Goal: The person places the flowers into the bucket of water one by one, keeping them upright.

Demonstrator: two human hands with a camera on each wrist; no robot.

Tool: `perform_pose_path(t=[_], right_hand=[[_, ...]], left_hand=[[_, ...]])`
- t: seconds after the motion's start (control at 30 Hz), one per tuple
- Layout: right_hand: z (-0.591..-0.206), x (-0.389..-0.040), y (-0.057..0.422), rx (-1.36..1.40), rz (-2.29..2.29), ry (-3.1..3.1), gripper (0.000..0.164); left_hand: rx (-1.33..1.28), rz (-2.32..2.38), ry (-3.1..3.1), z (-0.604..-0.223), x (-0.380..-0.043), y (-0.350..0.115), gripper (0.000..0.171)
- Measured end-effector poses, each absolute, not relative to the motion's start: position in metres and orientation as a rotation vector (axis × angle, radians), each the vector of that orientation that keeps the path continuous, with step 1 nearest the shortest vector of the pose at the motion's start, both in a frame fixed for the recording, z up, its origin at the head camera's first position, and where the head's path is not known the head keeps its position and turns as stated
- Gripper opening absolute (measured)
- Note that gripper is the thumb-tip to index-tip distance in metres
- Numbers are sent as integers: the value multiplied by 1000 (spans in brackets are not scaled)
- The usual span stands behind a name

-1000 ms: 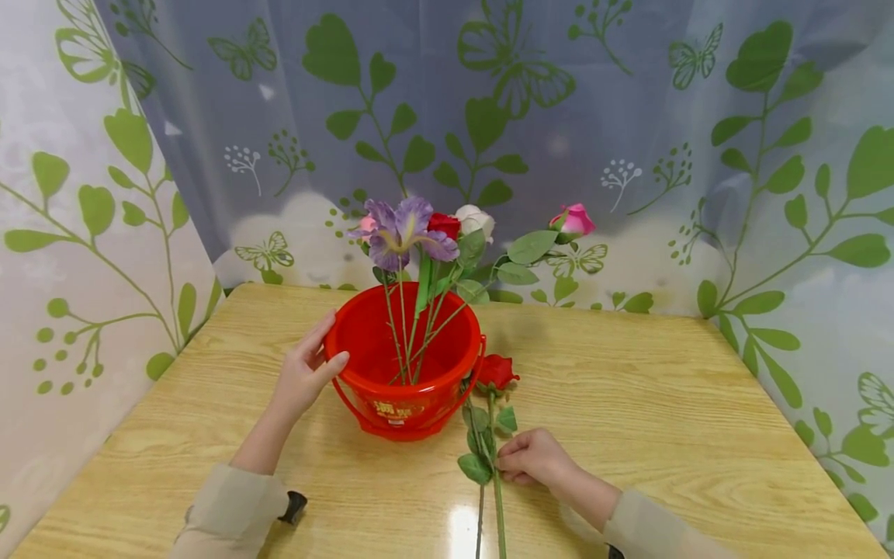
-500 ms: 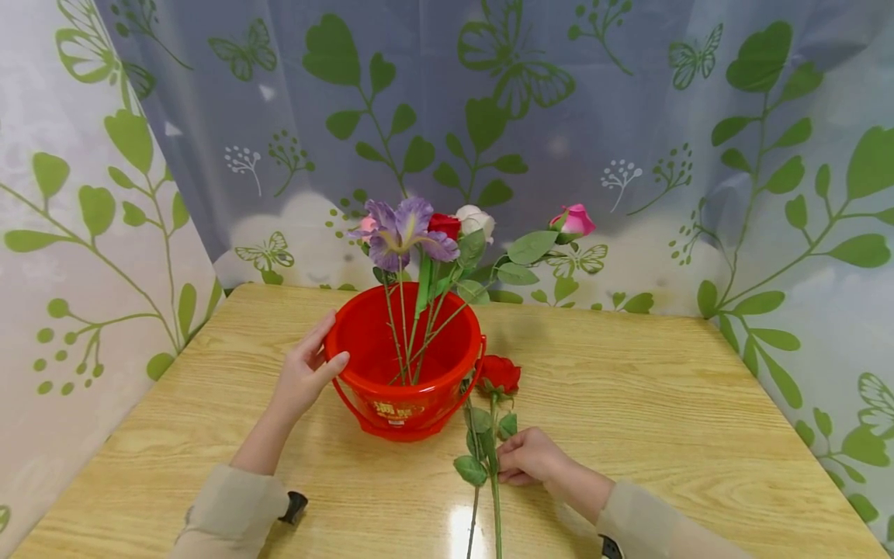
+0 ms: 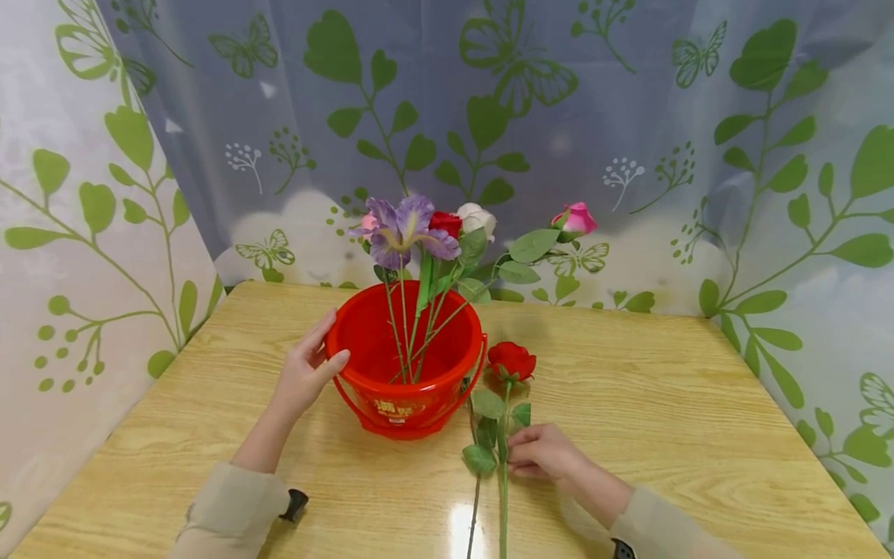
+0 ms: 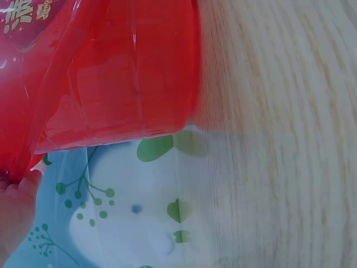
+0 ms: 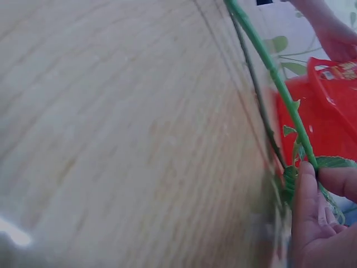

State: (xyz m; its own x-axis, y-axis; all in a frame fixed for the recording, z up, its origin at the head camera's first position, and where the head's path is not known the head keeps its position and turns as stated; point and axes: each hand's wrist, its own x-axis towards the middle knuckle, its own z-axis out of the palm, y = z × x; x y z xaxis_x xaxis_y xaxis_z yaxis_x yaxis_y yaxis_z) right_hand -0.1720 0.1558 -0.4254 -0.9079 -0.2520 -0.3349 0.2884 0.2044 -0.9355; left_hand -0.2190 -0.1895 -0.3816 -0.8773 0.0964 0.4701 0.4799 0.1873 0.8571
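Observation:
A red plastic bucket (image 3: 400,400) with gold lettering stands on the table. My left hand (image 3: 305,378) grips its left rim, thumb over the edge; the left wrist view shows only part of that hand (image 4: 19,209) at the rim. In my right hand (image 3: 548,453), thumb and fingers pinch the green stem (image 5: 277,81) of a red rose (image 3: 513,362), right of the bucket. Beside it lies a thinner, darker stem (image 3: 474,505), its upper end hidden by the bucket. Inside the bucket stand a purple iris (image 3: 401,231), a white rose (image 3: 477,220) and several other flowers.
A pink rose (image 3: 576,218) leans far out over the bucket's right side on a leafy stem. The bucket's red handle (image 3: 478,374) hangs down at the front. Around the wooden table (image 3: 628,388) hangs a curtain (image 3: 545,140) printed with leaves and butterflies.
The pinched red rose has moved slightly right and up with my right hand, away from the bucket, and its bloom has turned. My left hand and the bucket have stayed in place.

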Motion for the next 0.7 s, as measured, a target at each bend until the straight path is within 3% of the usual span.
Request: perform_pose_path(t=[0.7], right_hand=[[-384,-170,176,-70,-1802,2188,29]], left_hand=[[-557,-1754,-2154,-383,-220,-190,57]])
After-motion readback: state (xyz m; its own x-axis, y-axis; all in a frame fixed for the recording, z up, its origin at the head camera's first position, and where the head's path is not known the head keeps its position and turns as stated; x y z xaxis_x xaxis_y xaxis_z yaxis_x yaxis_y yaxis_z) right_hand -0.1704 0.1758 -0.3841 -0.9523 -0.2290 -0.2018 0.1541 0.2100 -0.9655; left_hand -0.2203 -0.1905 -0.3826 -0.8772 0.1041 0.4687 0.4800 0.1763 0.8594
